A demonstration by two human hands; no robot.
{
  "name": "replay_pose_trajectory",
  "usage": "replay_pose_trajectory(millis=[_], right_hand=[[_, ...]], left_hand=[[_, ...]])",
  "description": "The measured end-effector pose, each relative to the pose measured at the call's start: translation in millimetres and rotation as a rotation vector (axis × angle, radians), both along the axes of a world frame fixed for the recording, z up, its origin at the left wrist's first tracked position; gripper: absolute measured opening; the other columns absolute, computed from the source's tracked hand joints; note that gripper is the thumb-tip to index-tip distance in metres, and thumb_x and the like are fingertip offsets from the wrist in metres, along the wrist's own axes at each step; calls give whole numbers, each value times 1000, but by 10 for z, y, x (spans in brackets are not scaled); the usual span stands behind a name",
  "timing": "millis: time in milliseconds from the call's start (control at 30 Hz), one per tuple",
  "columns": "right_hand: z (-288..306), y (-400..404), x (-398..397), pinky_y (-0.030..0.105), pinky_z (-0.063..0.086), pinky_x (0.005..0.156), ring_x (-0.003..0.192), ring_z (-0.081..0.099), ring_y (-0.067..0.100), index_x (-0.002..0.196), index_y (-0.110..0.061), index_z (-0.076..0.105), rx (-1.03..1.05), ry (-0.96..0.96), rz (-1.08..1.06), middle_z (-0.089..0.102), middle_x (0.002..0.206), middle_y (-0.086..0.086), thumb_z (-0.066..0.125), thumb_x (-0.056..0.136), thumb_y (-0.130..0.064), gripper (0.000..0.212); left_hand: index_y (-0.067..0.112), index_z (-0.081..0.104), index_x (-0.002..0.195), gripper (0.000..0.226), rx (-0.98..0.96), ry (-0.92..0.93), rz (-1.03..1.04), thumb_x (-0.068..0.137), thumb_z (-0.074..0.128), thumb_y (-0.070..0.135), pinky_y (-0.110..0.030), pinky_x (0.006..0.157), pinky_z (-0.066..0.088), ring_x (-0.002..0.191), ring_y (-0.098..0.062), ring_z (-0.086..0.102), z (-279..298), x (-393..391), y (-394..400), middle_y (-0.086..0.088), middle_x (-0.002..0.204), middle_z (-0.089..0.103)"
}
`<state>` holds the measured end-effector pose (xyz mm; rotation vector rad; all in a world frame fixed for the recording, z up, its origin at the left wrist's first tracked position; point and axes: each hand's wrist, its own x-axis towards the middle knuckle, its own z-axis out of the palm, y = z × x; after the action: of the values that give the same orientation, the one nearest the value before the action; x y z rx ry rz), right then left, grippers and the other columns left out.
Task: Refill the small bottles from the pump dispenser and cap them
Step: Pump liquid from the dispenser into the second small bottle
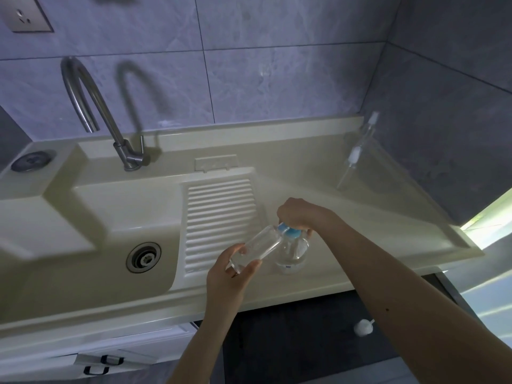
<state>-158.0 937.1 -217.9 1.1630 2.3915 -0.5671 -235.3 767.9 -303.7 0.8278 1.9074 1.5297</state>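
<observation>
Two hands work at the front edge of the cream moulded tabletop (360,234), just right of the ribbed washboard panel (221,217) that slopes into the sink basin (110,245).

1. Left hand (232,270): the grip is closed around the base of a small clear plastic bottle (257,245), thumb on the near side and fingers wrapped round the far side. The bottle is tilted, with its open neck raised toward the right and brought up against the blue nozzle. This tilt appears intended to line the mouth up with the outlet so that liquid runs down the inner wall.

2. Right hand (299,214): the palm lies over the blue pump head (289,231) of the clear round pump dispenser (292,253), fingers curled down round it. The position suits a downward press. Whether the head is depressed at this moment cannot be told.

3. Dispenser: it stands upright on the tabletop, which lets the hand push against a firm support.

4. Bottle contents: the level inside cannot be told, since bottle and liquid are both clear.

5. Other items: a slim clear spray bottle with a white collar (357,151) leans in the far right corner against the grey tiled wall (277,79), well apart from the hands. A curved steel tap (110,126) stands behind the basin. A small white rounded object (362,327) lies on the dark floor below; it may be a cap, but this is unclear.

Judged stage: filling is in hand; capping is not yet done.
</observation>
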Motion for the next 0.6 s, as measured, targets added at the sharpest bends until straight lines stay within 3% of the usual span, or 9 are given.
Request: replay_pose_trajectory(millis=[100, 167, 233, 300, 333, 400, 500, 600], right_hand=[[-20, 33, -1, 31, 46, 71, 91, 53, 30, 118, 6, 56, -42, 38, -47, 51, 117, 17, 39, 97, -7, 30], [-44, 56, -15, 36, 48, 81, 85, 48, 26, 113, 3, 54, -121, 98, -146, 49, 110, 15, 38, 96, -15, 30], [-68, 88, -11, 42, 48, 88, 84, 52, 27, 114, -7, 52, -268, 147, -319, 52, 120, 16, 39, 93, -28, 33], [-59, 116, 7, 50, 42, 97, 111, 53, 40, 130, -14, 48, -436, 115, -422, 42, 142, 17, 44, 90, -43, 49], [-59, 132, 6, 54, 36, 105, 127, 42, 44, 138, -15, 43, -505, 104, -446, 33, 150, 16, 46, 89, -49, 60], [-51, 145, -7, 60, 25, 111, 139, 26, 45, 147, -15, 32, -575, 115, -472, 22, 157, 14, 48, 88, -58, 75], [-63, 134, -28, 59, 30, 108, 136, 31, 46, 148, -21, 29, -518, 98, -440, 22, 156, 13, 47, 90, -55, 70], [-60, 107, -25, 53, 43, 97, 117, 48, 42, 138, -21, 41, -434, 109, -391, 40, 141, 14, 47, 91, -40, 51]], left_hand=[[27, 65, 96, 25, 9, -9, 4, 77, 76, 15, -13, 54, 46, 71, -21, 65, -11, -3, 0, -3, 89, 70], [29, 64, 94, 23, 1, 20, 4, 77, 76, 18, -16, 53, 45, 71, -30, 63, -18, -7, 0, -6, 85, 69], [27, 65, 97, 23, -7, 37, -2, 77, 76, 20, -18, 53, 45, 71, -30, 63, -22, -6, -5, -5, 85, 68], [23, 65, 103, 28, 3, 22, -8, 78, 75, 18, -16, 55, 48, 71, -18, 65, -12, -6, 0, 1, 91, 69], [21, 65, 105, 29, 8, 18, -11, 78, 75, 17, -15, 56, 50, 72, -15, 66, -13, -12, 0, 3, 96, 69], [20, 65, 106, 30, 11, 31, -16, 78, 75, 18, -16, 57, 50, 74, -18, 66, -14, -18, 2, 5, 100, 68], [19, 64, 109, 32, 13, 33, -18, 79, 74, 18, -11, 56, 47, 72, -11, 66, -14, -15, -7, 4, 100, 68], [17, 64, 108, 31, 32, 24, -21, 79, 74, 16, -9, 55, 46, 72, -4, 66, 5, -3, -14, 2, 99, 68]])
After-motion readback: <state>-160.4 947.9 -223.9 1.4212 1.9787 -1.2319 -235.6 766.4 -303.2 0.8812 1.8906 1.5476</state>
